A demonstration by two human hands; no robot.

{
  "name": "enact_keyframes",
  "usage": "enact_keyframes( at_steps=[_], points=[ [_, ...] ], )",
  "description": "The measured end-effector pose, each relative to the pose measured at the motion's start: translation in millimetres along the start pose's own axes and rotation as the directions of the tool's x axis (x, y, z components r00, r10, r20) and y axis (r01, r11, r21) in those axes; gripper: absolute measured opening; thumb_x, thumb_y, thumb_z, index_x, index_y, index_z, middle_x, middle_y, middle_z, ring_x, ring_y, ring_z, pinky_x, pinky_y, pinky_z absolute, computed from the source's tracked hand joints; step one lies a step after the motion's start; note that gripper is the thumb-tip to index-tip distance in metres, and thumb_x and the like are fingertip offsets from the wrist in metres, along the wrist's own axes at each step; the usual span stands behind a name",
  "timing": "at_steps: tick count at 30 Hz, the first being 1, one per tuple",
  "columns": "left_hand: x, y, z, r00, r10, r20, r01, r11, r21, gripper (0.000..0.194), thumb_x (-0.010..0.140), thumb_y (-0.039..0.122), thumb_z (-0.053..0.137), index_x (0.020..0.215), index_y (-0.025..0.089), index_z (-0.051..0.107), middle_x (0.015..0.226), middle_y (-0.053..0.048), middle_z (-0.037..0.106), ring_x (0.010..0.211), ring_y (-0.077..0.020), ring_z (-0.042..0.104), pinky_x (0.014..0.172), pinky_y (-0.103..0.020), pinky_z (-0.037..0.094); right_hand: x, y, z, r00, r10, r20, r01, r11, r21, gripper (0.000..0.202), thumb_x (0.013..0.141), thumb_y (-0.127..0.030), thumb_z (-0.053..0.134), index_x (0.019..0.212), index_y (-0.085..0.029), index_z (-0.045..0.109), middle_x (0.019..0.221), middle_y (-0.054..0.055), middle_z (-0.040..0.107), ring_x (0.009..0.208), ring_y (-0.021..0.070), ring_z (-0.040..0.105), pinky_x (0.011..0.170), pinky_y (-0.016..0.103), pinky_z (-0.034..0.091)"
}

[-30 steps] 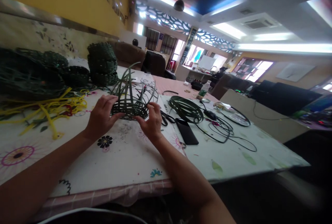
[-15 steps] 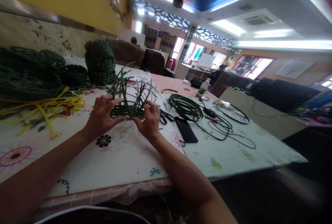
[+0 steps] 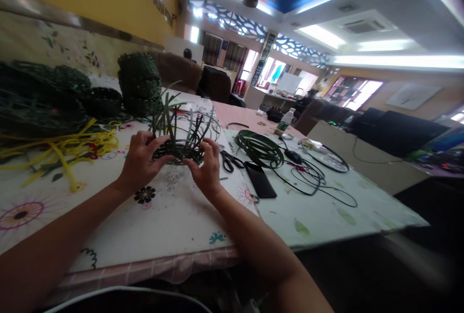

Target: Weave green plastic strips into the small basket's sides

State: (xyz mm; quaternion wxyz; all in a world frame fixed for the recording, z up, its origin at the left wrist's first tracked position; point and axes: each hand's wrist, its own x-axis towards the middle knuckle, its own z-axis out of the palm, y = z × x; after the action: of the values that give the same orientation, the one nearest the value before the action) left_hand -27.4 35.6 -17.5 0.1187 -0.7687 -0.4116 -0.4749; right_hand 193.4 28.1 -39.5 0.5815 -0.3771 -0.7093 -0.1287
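Note:
A small dark green woven basket (image 3: 178,151) with long loose strips standing up from it is between my hands over the white flowered tablecloth. My left hand (image 3: 142,160) grips its left side, thumb along the near edge. On the right side my right hand (image 3: 208,167) holds it with thumb and curled fingers. Black scissors (image 3: 229,161) lie just right of my right hand. Farther right is a coil of dark green strip (image 3: 259,148).
Yellow strips (image 3: 65,151) and several green woven baskets (image 3: 139,83) occupy the left. A black phone (image 3: 260,180), a computer mouse (image 3: 293,157), looped cables and a plastic bottle (image 3: 285,122) are on the right. A person (image 3: 308,100) is in the background.
The basket has tipped slightly, so more of its inside and rim shows. Both hands have shifted a little to the left, with the fingers still around its sides.

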Motion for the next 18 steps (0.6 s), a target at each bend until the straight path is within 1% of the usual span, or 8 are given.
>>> enact_keyframes(
  at_steps=[2,5,7,9,11,15,18],
  points=[
    [0,0,0.1,1.000,0.012,0.001,-0.012,1.000,0.000,0.043,0.096,0.053,0.063,0.131,0.028,0.068,0.113,-0.012,0.053,0.106,-0.0333,0.054,0.098,-0.051,0.049,1,-1,-3,1.000,-0.003,0.002,0.003,1.000,-0.022,0.056,0.096,-0.052,0.069,0.136,-0.019,0.050,0.134,0.018,0.057,0.126,0.0286,0.060,0.105,0.045,0.058],
    [0,2,0.1,0.999,0.046,0.019,-0.046,0.999,-0.006,0.043,0.096,0.056,0.062,0.128,0.029,0.069,0.111,-0.012,0.053,0.104,-0.0340,0.054,0.096,-0.052,0.049,2,-4,-4,0.994,0.016,0.110,0.000,0.990,-0.142,0.067,0.092,-0.060,0.072,0.141,-0.020,0.051,0.136,0.018,0.056,0.125,0.0297,0.060,0.101,0.043,0.059],
    [-1,4,-0.1,0.998,0.049,0.031,-0.049,0.999,-0.011,0.042,0.096,0.057,0.062,0.128,0.031,0.070,0.111,-0.012,0.053,0.104,-0.0345,0.054,0.096,-0.053,0.049,2,-6,-4,0.983,0.057,0.177,-0.019,0.978,-0.206,0.070,0.088,-0.064,0.074,0.139,-0.019,0.056,0.131,0.018,0.058,0.119,0.0302,0.062,0.098,0.043,0.059],
    [-1,7,0.0,0.999,0.034,0.035,-0.033,0.999,-0.024,0.041,0.096,0.057,0.062,0.127,0.032,0.070,0.112,-0.013,0.053,0.105,-0.0353,0.054,0.097,-0.054,0.048,2,-9,-3,0.975,0.093,0.199,-0.049,0.975,-0.219,0.066,0.087,-0.063,0.076,0.133,-0.018,0.061,0.124,0.017,0.060,0.113,0.0296,0.063,0.096,0.044,0.059],
    [-2,10,0.4,1.000,0.009,0.026,-0.008,0.999,-0.039,0.041,0.095,0.058,0.062,0.126,0.032,0.071,0.113,-0.013,0.054,0.106,-0.0363,0.054,0.098,-0.056,0.047,2,-11,-1,0.974,0.112,0.197,-0.071,0.976,-0.205,0.060,0.087,-0.062,0.077,0.127,-0.019,0.064,0.120,0.015,0.060,0.110,0.0285,0.062,0.095,0.044,0.059],
    [-4,12,1.9,0.999,-0.039,0.016,0.039,0.998,-0.043,0.042,0.095,0.058,0.061,0.125,0.031,0.072,0.114,-0.013,0.054,0.107,-0.0373,0.054,0.101,-0.058,0.046,1,-15,1,0.978,0.106,0.179,-0.079,0.986,-0.150,0.047,0.091,-0.058,0.073,0.117,-0.020,0.067,0.113,0.013,0.060,0.105,0.0261,0.061,0.094,0.041,0.058],
    [-6,10,4.5,0.999,-0.047,0.028,0.048,0.998,-0.033,0.039,0.096,0.057,0.061,0.122,0.030,0.072,0.112,-0.013,0.054,0.106,-0.0365,0.054,0.099,-0.056,0.047,-2,-14,4,0.975,0.105,0.194,-0.078,0.987,-0.141,0.041,0.094,-0.055,0.072,0.113,-0.019,0.068,0.111,0.012,0.061,0.103,0.0257,0.061,0.093,0.040,0.058]
  ],
)
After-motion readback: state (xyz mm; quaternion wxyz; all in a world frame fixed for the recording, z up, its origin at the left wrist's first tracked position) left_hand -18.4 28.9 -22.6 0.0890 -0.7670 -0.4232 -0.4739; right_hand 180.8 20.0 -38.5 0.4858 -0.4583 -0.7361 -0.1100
